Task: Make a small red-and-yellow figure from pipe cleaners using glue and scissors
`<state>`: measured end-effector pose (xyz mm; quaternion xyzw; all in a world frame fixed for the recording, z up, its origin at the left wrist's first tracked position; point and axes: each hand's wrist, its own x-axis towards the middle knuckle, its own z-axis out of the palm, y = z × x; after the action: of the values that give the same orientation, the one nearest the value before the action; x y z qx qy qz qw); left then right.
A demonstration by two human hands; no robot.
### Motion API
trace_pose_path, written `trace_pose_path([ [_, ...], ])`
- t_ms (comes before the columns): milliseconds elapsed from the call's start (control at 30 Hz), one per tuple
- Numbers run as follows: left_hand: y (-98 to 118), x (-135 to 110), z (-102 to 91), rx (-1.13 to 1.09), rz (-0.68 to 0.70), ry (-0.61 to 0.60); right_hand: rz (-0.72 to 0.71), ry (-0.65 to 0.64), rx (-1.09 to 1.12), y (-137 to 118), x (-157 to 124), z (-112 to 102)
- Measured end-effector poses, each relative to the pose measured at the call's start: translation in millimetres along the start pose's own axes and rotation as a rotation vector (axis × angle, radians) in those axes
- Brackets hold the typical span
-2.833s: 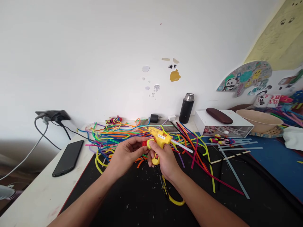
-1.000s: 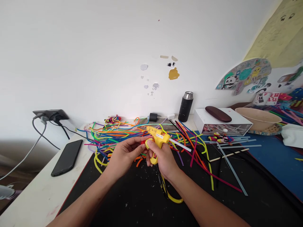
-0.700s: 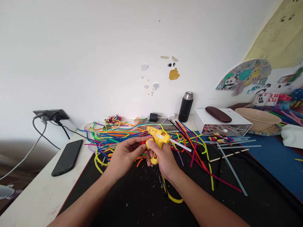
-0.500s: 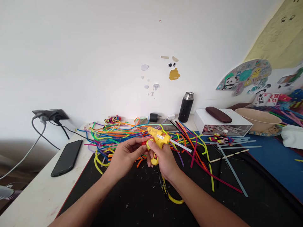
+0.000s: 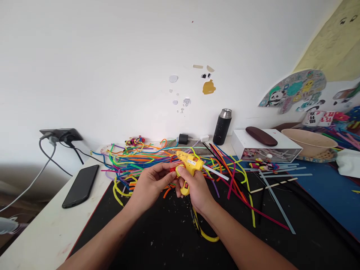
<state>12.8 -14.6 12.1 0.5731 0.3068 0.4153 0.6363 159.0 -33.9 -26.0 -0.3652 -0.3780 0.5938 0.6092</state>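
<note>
My right hand (image 5: 194, 185) is closed around a yellow hot glue gun (image 5: 189, 162), whose nozzle points up and left. A whitish glue stick (image 5: 216, 172) sticks out of its back end. Fingertips of my left hand (image 5: 152, 179) pinch a small red and yellow piece of craft work (image 5: 173, 171), mostly hidden between the two hands. My right thumb also touches its yellow part. Behind both hands lies a heap of coloured pipe cleaners (image 5: 132, 160).
A black mat (image 5: 135, 236) covers the front. To the left are a phone (image 5: 80, 186) and a plugged-in power socket (image 5: 62, 135). A black flask (image 5: 222, 127), white box (image 5: 238, 144) and beige bowl (image 5: 309, 142) stand along the right back. Pale blue strips (image 5: 277, 200) lie at right.
The whole view has shifted very slightly. Both hands keep their hold on the glue gun and the red and yellow piece, with hardly any movement.
</note>
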Motion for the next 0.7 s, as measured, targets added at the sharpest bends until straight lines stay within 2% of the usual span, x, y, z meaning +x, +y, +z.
trace_pose_path([
  [233,-4,1,-3.6,-0.016,-0.014,-0.009,-0.002,0.004,-0.005,1,-1,0],
  [533,6,-1,2.6,-0.041,-0.005,0.000,-0.007,0.004,0.016,1,0,0],
  [700,5,0,1.6,-0.048,-0.003,0.014,-0.010,0.015,0.011,1,0,0],
])
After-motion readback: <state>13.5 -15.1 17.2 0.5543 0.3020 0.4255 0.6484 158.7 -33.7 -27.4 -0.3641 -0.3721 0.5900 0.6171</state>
